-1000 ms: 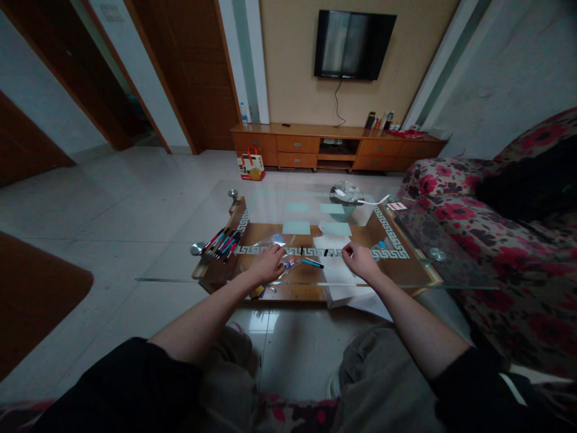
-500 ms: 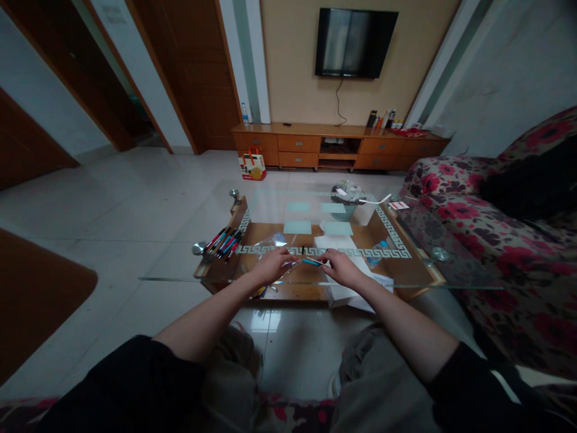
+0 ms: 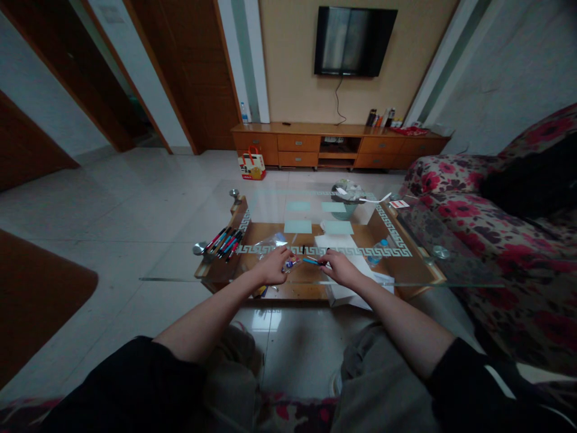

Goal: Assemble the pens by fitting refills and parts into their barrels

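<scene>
Over the glass coffee table [image 3: 180, 278], my right hand [image 3: 340, 269] is closed on a slim blue pen [image 3: 311, 261], whose end points left. A thin white piece lies along the pen, too small to make out. My left hand [image 3: 274, 266] is at the left, fingers bent and pressed together over small coloured bits with a clear, shiny edge [image 3: 291, 264]. What those fingers hold is partly hidden. Behind this hand lies a crumpled clear plastic bag [image 3: 270, 243]. A short black piece [image 3: 303, 249] sits between the hands.
Several pens [image 3: 224, 242] lie in a bunch at the table's left. White paper [image 3: 338, 243] and a plastic bottle [image 3: 382, 246] show through the glass near my right hand. A green basket [image 3: 343, 209] stands toward the back. The floral sofa [image 3: 469, 180] is at the right.
My left hand has shifted slightly, and the coloured bits under its fingers show more plainly. My right hand has tilted a little, still with the blue pen.
</scene>
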A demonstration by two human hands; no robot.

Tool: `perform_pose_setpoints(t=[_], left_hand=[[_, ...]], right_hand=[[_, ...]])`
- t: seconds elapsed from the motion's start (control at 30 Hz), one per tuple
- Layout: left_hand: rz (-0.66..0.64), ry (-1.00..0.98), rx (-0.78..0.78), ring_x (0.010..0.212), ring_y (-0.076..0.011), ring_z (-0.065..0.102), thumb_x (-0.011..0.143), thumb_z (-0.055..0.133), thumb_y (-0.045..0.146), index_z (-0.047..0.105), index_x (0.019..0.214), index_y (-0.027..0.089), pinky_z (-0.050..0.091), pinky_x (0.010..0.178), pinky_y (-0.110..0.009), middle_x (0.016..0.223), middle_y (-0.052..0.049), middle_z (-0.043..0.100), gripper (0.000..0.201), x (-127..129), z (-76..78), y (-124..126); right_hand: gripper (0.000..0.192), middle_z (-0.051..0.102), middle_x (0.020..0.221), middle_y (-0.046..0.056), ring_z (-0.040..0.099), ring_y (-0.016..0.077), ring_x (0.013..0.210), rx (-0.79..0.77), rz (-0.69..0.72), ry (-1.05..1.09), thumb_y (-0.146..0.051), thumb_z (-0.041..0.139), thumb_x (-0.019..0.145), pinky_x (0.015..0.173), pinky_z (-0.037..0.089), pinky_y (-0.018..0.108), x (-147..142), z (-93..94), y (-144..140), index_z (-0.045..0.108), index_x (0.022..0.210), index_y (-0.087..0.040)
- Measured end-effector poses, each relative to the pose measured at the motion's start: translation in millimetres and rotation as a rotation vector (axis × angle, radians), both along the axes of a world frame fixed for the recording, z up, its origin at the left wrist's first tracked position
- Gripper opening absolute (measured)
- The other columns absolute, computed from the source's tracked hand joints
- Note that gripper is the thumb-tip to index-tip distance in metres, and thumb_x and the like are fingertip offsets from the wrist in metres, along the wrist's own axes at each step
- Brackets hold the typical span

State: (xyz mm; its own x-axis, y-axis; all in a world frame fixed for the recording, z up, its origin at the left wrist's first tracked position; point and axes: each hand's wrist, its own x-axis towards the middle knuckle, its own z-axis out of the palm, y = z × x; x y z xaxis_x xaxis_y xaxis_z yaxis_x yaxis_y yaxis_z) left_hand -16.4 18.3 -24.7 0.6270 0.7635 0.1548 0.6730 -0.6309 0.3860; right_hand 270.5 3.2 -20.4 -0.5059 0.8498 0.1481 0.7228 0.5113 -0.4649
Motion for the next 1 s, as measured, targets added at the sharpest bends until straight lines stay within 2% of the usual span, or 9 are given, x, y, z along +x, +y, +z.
perform_pose_setpoints(t=[0.1,0.23,0.37,0.47,0.6,0.7,0.77,0.87,1.0], left_hand=[[0.040,0.012,-0.017,0.103,-0.0265,0.057,0.065,0.062,0.012,0.058,0.112,0.018,0.048,0.093,-0.038,0.109,-0.010,0.057,0.048,-2.9,-2.3,2.5],[0.057,-0.004,-0.017,0.093,-0.0228,0.059,0.074,0.055,0.012,0.061,0.104,0.019,0.048,0.087,-0.035,0.100,-0.008,0.058,0.031,-4.6,-6.7,7.1],[0.060,-0.021,-0.032,0.083,-0.0194,0.058,0.083,0.051,0.015,0.061,0.087,0.019,0.047,0.079,-0.031,0.092,-0.007,0.058,0.011,-4.8,-10.4,11.5],[0.061,-0.039,-0.044,0.078,-0.0182,0.056,0.087,0.050,0.018,0.059,0.081,0.018,0.046,0.075,-0.030,0.088,-0.006,0.058,0.011,-4.7,-11.1,12.6],[0.065,-0.046,-0.026,0.084,-0.0194,0.058,0.087,0.051,0.018,0.061,0.091,0.018,0.047,0.079,-0.032,0.094,-0.007,0.059,0.011,-3.9,-10.0,10.3],[0.051,-0.052,-0.016,0.090,-0.0200,0.059,0.085,0.053,0.017,0.062,0.105,0.019,0.048,0.084,-0.033,0.103,-0.008,0.059,0.022,-2.9,-8.7,7.8],[0.027,-0.037,-0.019,0.090,-0.0197,0.059,0.086,0.052,0.017,0.064,0.103,0.020,0.048,0.085,-0.032,0.103,-0.008,0.059,0.021,-2.1,-7.8,6.9],[0.026,-0.021,-0.034,0.084,-0.0186,0.059,0.089,0.050,0.019,0.066,0.089,0.019,0.048,0.080,-0.030,0.095,-0.007,0.060,0.016,-0.8,-7.0,7.1],[0.054,-0.027,-0.061,0.079,-0.0172,0.056,0.089,0.050,0.021,0.064,0.083,0.018,0.047,0.076,-0.028,0.090,-0.007,0.059,0.016,0.8,-7.3,8.4]], right_hand=[[0.017,0.064,0.093,0.007,0.061,0.0191,0.088,0.001,-0.001,-0.006,-0.015,0.067,0.086,0.083,0.044,0.028,0.0,0.8,0.4,0.074,0.102,-0.018],[0.015,0.064,0.091,0.007,0.061,0.0187,0.086,-0.012,-0.019,-0.027,-0.014,0.066,0.086,0.080,0.044,0.027,0.0,0.8,0.5,0.075,0.098,-0.018],[0.012,0.065,0.090,0.007,0.061,0.0183,0.084,-0.012,-0.041,-0.026,-0.015,0.067,0.086,0.080,0.044,0.026,-1.7,0.9,-0.7,0.075,0.094,-0.017],[0.009,0.065,0.088,0.007,0.062,0.0186,0.084,-0.005,-0.061,-0.022,-0.016,0.068,0.085,0.079,0.044,0.027,-3.7,0.9,-1.4,0.074,0.092,-0.017],[0.009,0.065,0.085,0.007,0.062,0.0187,0.083,-0.006,-0.084,-0.037,-0.014,0.065,0.085,0.078,0.044,0.027,-7.3,4.1,-2.5,0.074,0.085,-0.016],[0.010,0.065,0.083,0.007,0.061,0.0179,0.080,0.013,-0.087,-0.002,-0.013,0.063,0.084,0.077,0.044,0.026,-10.0,10.9,-4.5,0.072,0.081,-0.016],[0.008,0.065,0.083,0.006,0.060,0.0174,0.080,0.042,-0.091,0.074,-0.015,0.064,0.084,0.077,0.044,0.027,-11.7,15.7,-6.1,0.071,0.081,-0.017],[0.010,0.068,0.087,0.005,0.059,0.0167,0.078,0.025,-0.138,0.289,-0.026,0.064,0.087,0.075,0.045,0.028,-14.8,19.4,-8.0,0.070,0.086,-0.018],[0.029,0.070,0.087,0.005,0.061,0.0169,0.076,-0.194,-0.252,0.703,-0.046,0.066,0.085,0.067,0.047,0.027,-20.0,19.4,-9.3,0.068,0.092,-0.018]])
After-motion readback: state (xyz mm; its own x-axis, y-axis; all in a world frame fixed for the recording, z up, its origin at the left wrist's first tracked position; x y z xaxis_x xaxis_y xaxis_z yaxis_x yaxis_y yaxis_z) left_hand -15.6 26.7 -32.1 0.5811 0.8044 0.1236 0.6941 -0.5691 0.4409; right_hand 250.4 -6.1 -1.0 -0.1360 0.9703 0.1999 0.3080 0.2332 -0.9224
